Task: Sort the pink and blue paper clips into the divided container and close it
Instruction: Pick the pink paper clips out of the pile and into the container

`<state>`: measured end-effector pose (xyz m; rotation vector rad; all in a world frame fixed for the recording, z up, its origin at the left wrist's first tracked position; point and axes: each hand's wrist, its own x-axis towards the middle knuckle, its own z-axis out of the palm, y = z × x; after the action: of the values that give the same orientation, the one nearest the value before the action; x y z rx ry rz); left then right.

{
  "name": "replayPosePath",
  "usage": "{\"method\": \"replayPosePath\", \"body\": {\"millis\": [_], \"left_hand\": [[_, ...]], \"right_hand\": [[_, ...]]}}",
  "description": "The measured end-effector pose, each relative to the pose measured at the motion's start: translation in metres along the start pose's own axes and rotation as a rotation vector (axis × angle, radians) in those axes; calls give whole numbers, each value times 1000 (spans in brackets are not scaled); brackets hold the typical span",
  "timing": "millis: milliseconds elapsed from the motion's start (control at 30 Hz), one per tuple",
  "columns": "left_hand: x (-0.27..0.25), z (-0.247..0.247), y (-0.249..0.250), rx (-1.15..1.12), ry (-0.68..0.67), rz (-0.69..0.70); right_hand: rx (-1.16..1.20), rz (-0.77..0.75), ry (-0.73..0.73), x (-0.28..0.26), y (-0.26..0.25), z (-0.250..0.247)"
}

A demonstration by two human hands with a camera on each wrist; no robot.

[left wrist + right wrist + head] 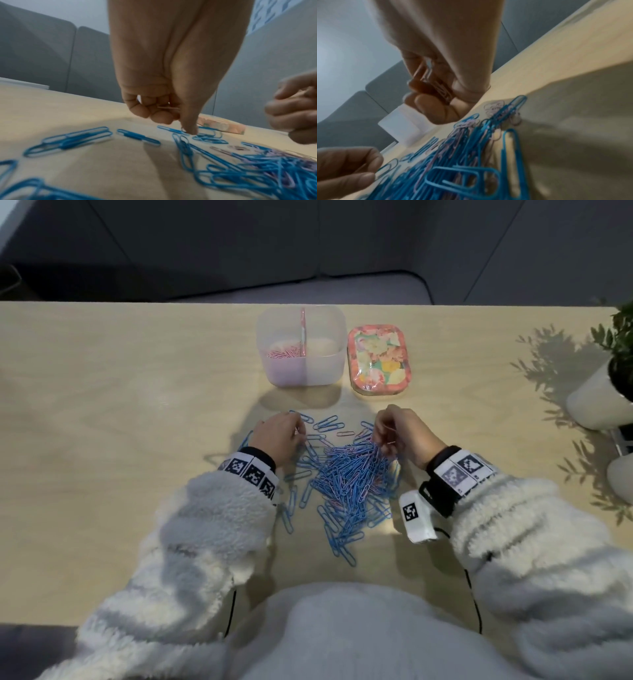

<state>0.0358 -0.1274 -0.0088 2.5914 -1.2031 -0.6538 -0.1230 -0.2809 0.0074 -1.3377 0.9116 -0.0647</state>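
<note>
A heap of mostly blue paper clips (346,474) with some pink ones mixed in lies on the wooden table (102,405). My left hand (282,436) hovers at the heap's left edge, fingers curled round pink clips (169,108), its thumb tip touching the table. My right hand (397,433) is over the heap's right side and grips several pink clips (436,86) in its curled fingers. The translucent divided container (300,345) stands behind, open, with pink clips (284,352) in its left half. Its floral lid (378,361) lies to its right.
A potted plant in a white pot (603,392) stands at the table's right edge. Loose blue clips (327,424) are scattered between the hands and the container. Grey upholstered seating (308,251) runs behind the table.
</note>
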Motion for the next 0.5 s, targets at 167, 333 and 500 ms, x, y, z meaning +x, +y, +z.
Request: {"method": "replayPosePath", "body": {"millis": [167, 333, 500], "left_hand": [[-2, -3, 2, 51, 90, 58], [2, 6, 28, 94, 33, 255], [7, 11, 30, 123, -72, 193]], "right_hand": [[-464, -158, 30, 22, 4, 14], [-1009, -237, 87, 33, 10, 26], [-1000, -218, -32, 32, 3, 25]]}}
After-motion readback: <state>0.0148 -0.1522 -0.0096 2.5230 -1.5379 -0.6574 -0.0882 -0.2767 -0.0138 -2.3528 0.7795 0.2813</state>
